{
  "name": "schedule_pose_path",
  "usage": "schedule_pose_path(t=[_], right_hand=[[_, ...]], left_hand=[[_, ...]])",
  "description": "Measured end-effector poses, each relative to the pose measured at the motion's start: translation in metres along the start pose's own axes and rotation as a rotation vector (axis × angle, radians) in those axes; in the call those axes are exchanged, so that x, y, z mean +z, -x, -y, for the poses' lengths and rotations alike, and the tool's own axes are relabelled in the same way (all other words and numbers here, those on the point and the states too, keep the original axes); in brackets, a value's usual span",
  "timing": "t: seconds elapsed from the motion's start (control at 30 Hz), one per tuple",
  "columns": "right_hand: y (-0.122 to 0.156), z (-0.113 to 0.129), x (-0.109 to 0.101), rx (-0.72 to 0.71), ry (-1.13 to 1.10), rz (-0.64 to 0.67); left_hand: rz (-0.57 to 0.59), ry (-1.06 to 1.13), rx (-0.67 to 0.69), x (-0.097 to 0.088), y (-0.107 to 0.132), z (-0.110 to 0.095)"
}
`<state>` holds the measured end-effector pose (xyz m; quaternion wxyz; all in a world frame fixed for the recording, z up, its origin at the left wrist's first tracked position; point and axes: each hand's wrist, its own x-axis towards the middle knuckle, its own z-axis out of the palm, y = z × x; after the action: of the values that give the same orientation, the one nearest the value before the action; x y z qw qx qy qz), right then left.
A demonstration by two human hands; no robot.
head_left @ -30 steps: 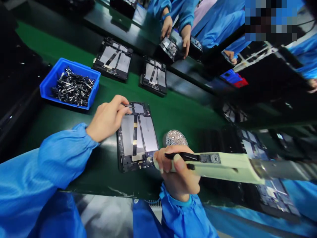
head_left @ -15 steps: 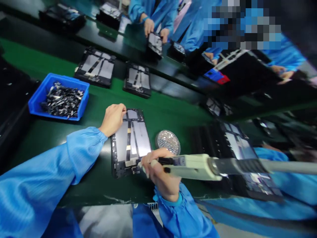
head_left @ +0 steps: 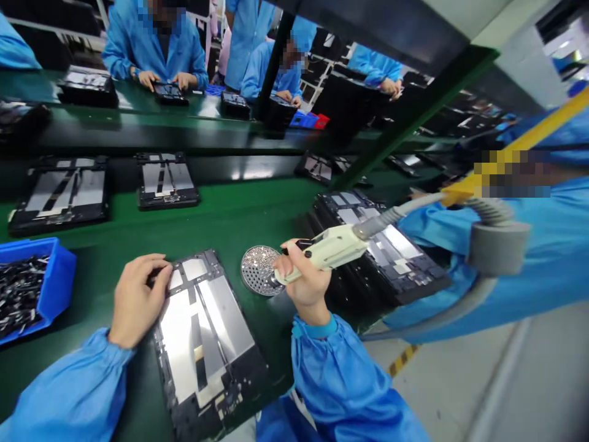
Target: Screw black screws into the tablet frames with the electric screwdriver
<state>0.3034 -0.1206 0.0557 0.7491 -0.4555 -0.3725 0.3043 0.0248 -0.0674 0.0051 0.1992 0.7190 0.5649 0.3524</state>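
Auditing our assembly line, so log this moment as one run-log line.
left hand: flat on tablet chassis | right hand: gripping corded electric screwdriver | tip: at round perforated metal tray

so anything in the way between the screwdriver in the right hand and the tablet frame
Nothing visible: the electric screwdriver in the right hand has its tip at the round perforated metal dish, and only green bench mat separates that dish from the tablet frame.
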Motion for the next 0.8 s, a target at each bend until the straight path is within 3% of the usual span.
schedule_pose_path(t=[0.17, 0.23, 0.57, 0.8], right_hand=[[0.006, -0.012, -0.006, 0.052, 0.061, -0.026], [0.006, -0.011, -0.006, 0.059, 0.082, -0.024], [0.004, -0.014, -0.005, 0.060, 0.140, -0.029], [0.003, -0.016, -0.005, 0.052, 0.217, 0.030]], left_hand=[[-0.109, 0.033, -0.319, -0.022, -0.016, 0.006], [-0.140, 0.032, -0.383, -0.026, -0.020, 0.011], [-0.224, 0.079, -0.421, -0.030, -0.022, 0.019], [-0.157, 0.098, -0.437, -0.034, -0.022, 0.021]])
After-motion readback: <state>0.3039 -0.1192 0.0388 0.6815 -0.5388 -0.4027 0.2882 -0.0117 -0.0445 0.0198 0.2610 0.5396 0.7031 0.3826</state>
